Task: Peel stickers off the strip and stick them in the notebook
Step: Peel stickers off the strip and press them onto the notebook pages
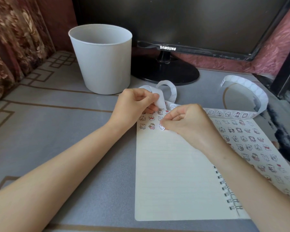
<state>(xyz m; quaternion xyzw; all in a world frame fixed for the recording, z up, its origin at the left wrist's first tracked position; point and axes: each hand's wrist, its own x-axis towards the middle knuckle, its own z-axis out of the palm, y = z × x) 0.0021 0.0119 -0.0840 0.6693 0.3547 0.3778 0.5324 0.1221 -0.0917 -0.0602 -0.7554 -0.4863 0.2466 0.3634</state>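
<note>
An open spiral notebook (pixel 171 173) lies on the grey table. Its left page carries a few rows of small cartoon stickers at the top; the right page is covered with several rows of them. A long white sticker strip (pixel 231 113) runs across the notebook's top edge and curls up at the right. My left hand (pixel 136 104) pinches the strip's curled, emptied end above the left page. My right hand (pixel 186 123) pinches a small sticker (pixel 161 127) with thumb and forefinger, its tip touching the left page in the third row.
A white plastic bucket (pixel 102 61) stands behind my left hand. A black monitor (pixel 182 22) on a round stand (pixel 166 73) fills the back. Patterned curtains hang at the left, a dark frame stands at the right edge.
</note>
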